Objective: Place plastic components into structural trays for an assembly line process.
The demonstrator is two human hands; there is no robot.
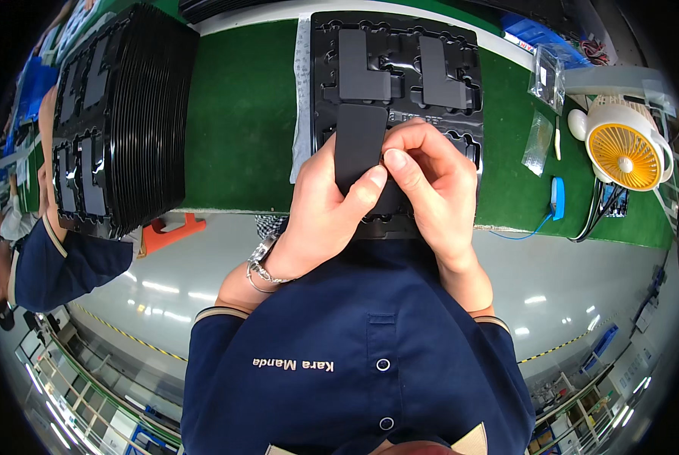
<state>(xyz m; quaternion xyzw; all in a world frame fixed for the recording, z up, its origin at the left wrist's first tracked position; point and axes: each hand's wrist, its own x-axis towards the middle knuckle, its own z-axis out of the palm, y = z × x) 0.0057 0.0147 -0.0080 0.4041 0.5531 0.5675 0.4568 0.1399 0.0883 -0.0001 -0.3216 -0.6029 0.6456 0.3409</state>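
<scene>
A dark grey flat panel [361, 140] with rounded corners is gripped along its left side by my left hand [320, 208], thumb on top. My right hand [434, 182] is closed in a pinch at the panel's right edge; whatever is between its fingertips is too small to make out. Both hands hide the panel's lower part. Beneath them lies a black moulded plastic tray [400, 42]. In its far half sit two grey L-shaped flat pieces, a left one [358, 68] and a right one [440, 76]. My hands cover most of the tray's near half.
A tall stack of black trays [146, 114] stands left on the green tabletop [241, 114]. At right are a white and yellow fan [624, 155], clear plastic bags [546, 80] and a blue clip-like device [557, 199] with a cable. Another person's arm [47, 144] is beyond the stack.
</scene>
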